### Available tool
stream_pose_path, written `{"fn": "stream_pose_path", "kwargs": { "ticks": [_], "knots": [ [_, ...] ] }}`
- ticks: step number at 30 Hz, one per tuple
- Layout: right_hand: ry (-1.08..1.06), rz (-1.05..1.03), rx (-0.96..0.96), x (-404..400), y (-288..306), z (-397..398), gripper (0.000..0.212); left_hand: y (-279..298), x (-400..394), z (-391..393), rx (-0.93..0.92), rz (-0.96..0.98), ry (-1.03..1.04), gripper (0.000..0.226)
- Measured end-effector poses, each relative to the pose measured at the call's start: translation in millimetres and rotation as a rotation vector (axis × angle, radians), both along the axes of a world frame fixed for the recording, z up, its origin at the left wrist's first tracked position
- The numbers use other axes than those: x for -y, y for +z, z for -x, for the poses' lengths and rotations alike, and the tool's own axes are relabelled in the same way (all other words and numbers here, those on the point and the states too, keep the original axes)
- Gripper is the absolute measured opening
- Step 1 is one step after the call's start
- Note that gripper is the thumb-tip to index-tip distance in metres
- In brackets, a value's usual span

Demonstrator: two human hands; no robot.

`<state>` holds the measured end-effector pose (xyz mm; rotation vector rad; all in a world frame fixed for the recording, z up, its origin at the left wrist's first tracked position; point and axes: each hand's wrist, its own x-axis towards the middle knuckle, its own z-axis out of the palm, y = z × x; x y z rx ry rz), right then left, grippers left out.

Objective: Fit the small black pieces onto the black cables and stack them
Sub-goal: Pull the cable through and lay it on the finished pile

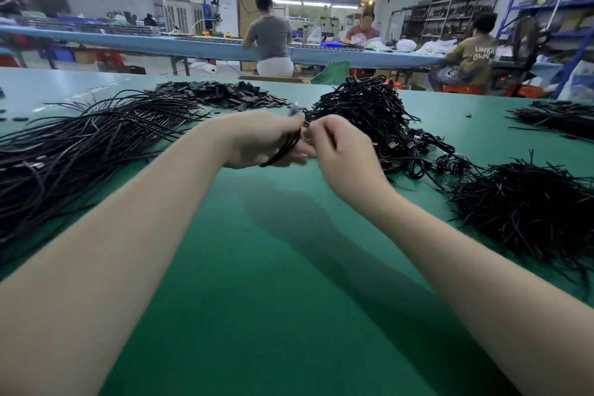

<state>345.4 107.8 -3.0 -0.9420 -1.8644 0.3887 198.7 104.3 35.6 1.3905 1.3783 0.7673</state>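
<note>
1. Two hands meet above the green table (289,267). Left hand (266,141) has its fingers curled round a small bunch of black cables (284,148), with a grey connector tip poking out above the fingers. Right hand (337,151) has fingertips pinched narrow right at the cable ends; the small black piece itself is too small and blurred to see between them.
2. Piles, largest first, placed from the fingers: long loose cable heap (80,145) out left of the left hand; tangled coil heap (369,112) just behind the right fingertips; bristly bundle (530,209) well right of the right hand; flat spread of small black pieces (218,93) beyond the left fingers; a thinner cable bundle (559,119) far right.
3. Count: five piles and one held bunch. Individual cables and pieces are too many and too overlapped to count.
4. Likely step: seating a piece on one cable end. To do it well, keep the left grip close to the tip so the end stays stiff, single out one end, push the piece on straight, and check that it sits square before stacking.
</note>
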Motion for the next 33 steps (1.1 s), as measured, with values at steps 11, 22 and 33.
{"fn": "stream_pose_path", "kwargs": {
  "ticks": [11, 22, 33],
  "knots": [
    [0.277, 0.276, -0.094, 3, -26, 6, 0.020, 7, -3, 0, 0.722, -0.129, 0.200, 0.037],
    [0.489, 0.918, -0.401, -6, -20, 1, 0.023, -5, -3, -9, 0.605, -0.024, 0.037, 0.035],
    [0.296, 0.759, -0.544, -14, -31, -1, 0.010, -6, -2, -5, 0.108, -0.059, 0.152, 0.034]
  ]
}}
